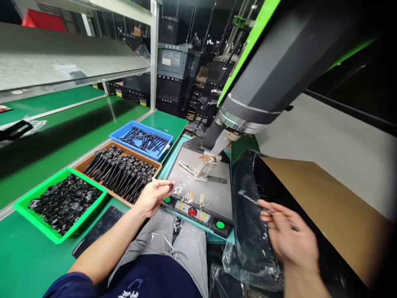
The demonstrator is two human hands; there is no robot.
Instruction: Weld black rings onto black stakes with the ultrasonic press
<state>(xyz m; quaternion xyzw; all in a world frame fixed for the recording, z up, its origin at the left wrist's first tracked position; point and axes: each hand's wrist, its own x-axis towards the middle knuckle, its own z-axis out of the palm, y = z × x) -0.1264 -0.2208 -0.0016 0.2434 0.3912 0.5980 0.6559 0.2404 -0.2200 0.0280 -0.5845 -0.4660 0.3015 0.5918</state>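
Note:
My left hand (155, 196) is over the front left edge of the machine's metal plate (186, 186), thumb and fingers pinched on a small black part (171, 186). Off to the right, over black plastic sheeting, my right hand (285, 227) grips a thin dark rod (251, 199) that points up and left; its fingers are slightly blurred. A metal fixture (205, 167) stands on the plate under the machine's head (243, 118). Left of the plate, a brown tray (81, 165) holds many black rod-shaped parts, and a green tray (56, 238) holds small black parts.
A blue tray (116, 134) of dark rods sits behind the brown one. Along the machine's front are a red button (192, 212) and a green button (220, 224). Cardboard (319, 198) and a plastic-lined box (251, 244) lie at right. A metal shelf post (153, 58) rises behind the trays.

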